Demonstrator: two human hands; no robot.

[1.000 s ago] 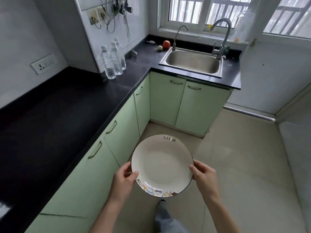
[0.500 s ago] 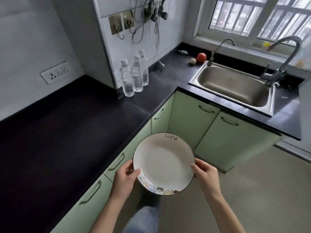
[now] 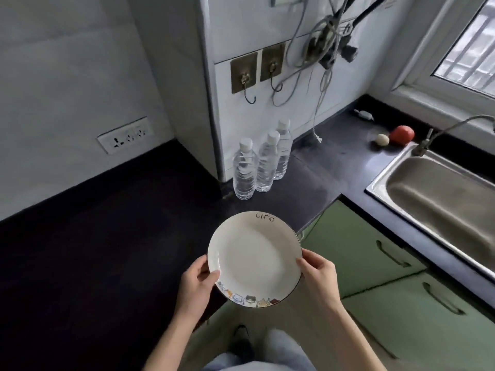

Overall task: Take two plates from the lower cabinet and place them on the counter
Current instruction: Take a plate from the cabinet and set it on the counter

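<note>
I hold a white plate (image 3: 254,259) with a dark rim, the word "life" at its far edge and small coloured figures at its near edge. My left hand (image 3: 197,286) grips its left rim and my right hand (image 3: 318,279) grips its right rim. The plate is level and hangs over the front edge of the black counter (image 3: 107,250). I cannot tell whether a second plate lies under it. The green lower cabinets (image 3: 356,253) are to the right, their doors closed.
Three water bottles (image 3: 263,163) stand against the wall column beyond the plate. A steel sink (image 3: 434,202) with a tap is at the right, a red fruit (image 3: 401,134) and a pale ball behind it. Hooks, cables and a wall socket (image 3: 125,135) hang above the counter.
I have stepped nearer and turned left toward the counter. The plate, held in both hands throughout, has moved from over the floor to over the counter's front edge.
</note>
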